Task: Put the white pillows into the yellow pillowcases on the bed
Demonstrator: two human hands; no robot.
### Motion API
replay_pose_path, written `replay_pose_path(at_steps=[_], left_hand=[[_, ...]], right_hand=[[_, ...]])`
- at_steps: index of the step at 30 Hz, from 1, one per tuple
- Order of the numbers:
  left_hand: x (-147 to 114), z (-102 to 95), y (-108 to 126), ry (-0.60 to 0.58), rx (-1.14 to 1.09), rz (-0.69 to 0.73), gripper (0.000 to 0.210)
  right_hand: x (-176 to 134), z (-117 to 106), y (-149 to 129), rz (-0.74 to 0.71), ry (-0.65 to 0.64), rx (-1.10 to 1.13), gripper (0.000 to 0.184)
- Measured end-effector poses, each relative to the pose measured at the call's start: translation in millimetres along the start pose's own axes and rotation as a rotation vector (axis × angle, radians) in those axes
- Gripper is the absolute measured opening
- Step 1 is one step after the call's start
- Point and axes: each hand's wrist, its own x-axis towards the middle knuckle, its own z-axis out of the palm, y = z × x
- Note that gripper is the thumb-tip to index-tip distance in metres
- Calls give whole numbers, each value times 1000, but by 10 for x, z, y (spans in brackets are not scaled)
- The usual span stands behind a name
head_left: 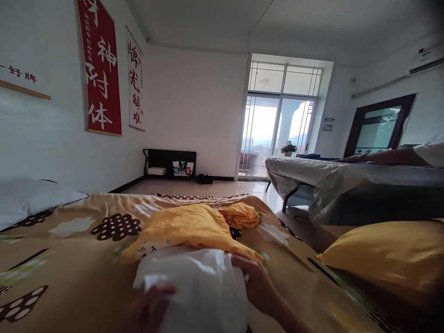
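A soft white pillow (pixel 204 291) is in front of me on the bed, its far edge against a yellow pillowcase (pixel 190 222). The pillowcase lies loosely, with a cat's face drawn near its left corner. My right hand (pixel 248 268) is closed on the pillow's far right corner, fingers partly hidden behind it. My left hand (pixel 154 300), blurred and dark, grips the near left side of the pillow. Past the pillowcase is a bunched orange-yellow cloth (pixel 241 215) with a small green and red tip.
The bed's patterned sheet (pixel 79 259) spreads around me. Another white pillow (pixel 31 199) lies at left, and a plump yellow pillow (pixel 385 252) at right. Beyond stands a plastic-covered table (pixel 326 169), with another person's arm (pixel 388 156) over it. A black bench (pixel 159 162) stands by the wall.
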Motion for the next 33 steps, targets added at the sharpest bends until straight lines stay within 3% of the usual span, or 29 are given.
replay_pose_path(at_steps=[1,4,6,8,10,15,19,21,26,30,33], left_hand=[[176,-25,125,42,-29,19,31],[689,-43,440,221,-170,119,33],[909,23,525,288,-241,166,30],[985,155,486,294,-275,138,29],[949,322,370,215,-267,115,29],[731,593,224,-200,-94,230,37],[658,568,341,-314,88,155,56],[652,530,392,-376,129,129,58],[703,522,369,-456,36,169,36],[840,595,241,-352,-124,123,40],[960,641,136,-218,-270,41,36]], right_hand=[[200,7,-50,-4,3,30,18],[659,107,-114,-13,199,122,15],[765,258,-82,-35,299,200,17],[709,465,0,-53,301,231,18],[555,687,109,-88,256,177,16],[271,991,274,-131,238,56,26],[386,957,229,145,-13,78,29],[470,910,203,267,-77,95,28],[544,765,220,317,0,157,27],[535,636,188,341,127,56,18],[480,620,123,174,241,-103,24]])
